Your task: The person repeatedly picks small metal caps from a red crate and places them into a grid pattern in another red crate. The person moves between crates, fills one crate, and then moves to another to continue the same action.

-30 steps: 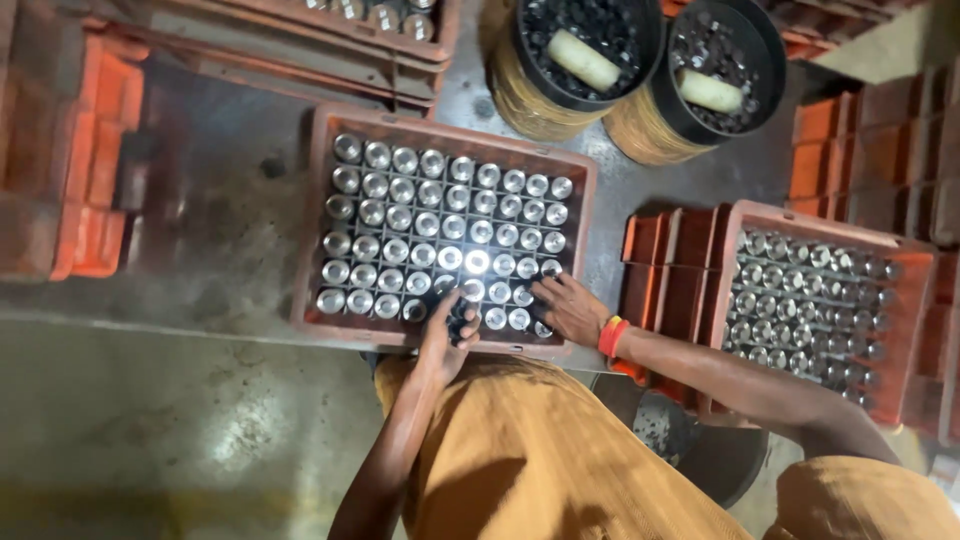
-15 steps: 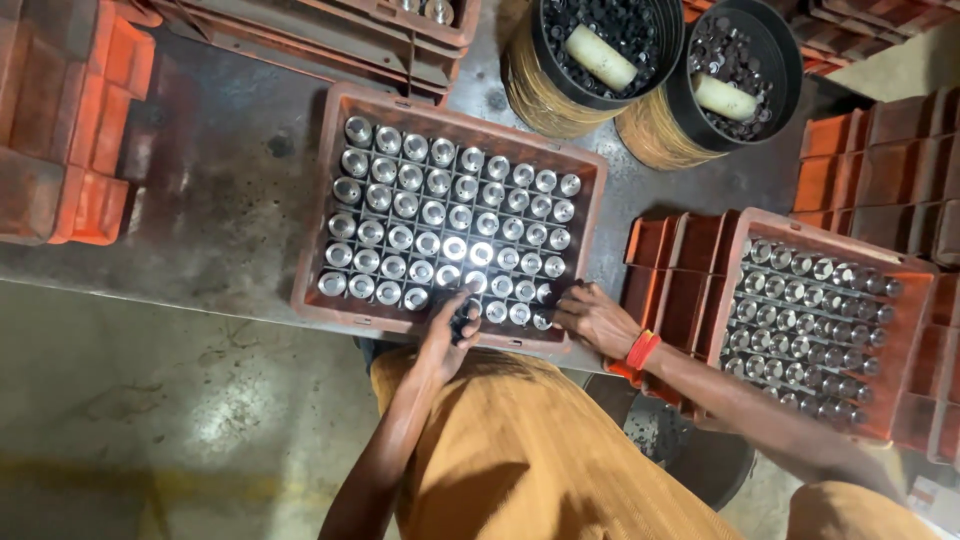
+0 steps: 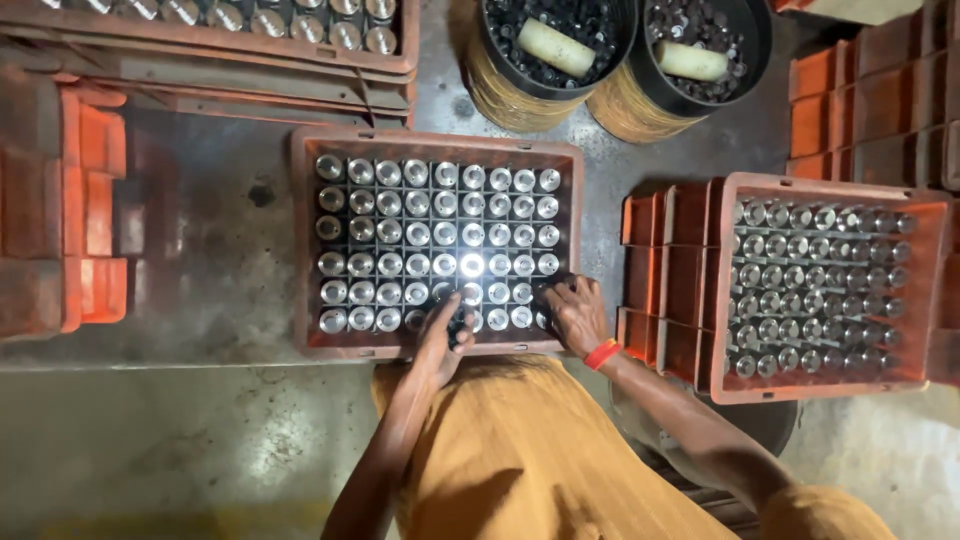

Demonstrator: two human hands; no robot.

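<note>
Nearest to us, our orange-clothed lap fills the bottom of the view, and both forearms reach forward over it to the near rim of the orange crate that sits on the grey tabletop. Our left hand curls over the front row, its grip pressed around a small dark object among the bottles; we cannot tell what that object is. Our right hand, with a red band at the wrist, rests on the near right corner of the same crate, fingers bent down onto the bottle tops; whether they pinch one is hidden from us.

The crate holds upright bottles with shiny metal caps, packed cell by cell, and one cap near the middle glares white. To the right, just beside it, stands a second filled crate next to a stack of empty orange ones. Farther off are two round black tubs of dark small parts, each with a pale cylinder lying on top, and another crate of bottles at the far edge.

In our judgement, the risks are knocking a neighbouring bottle while working in such tight rows, and losing hold of the small dark object into a cell, since the glare hides detail.
</note>
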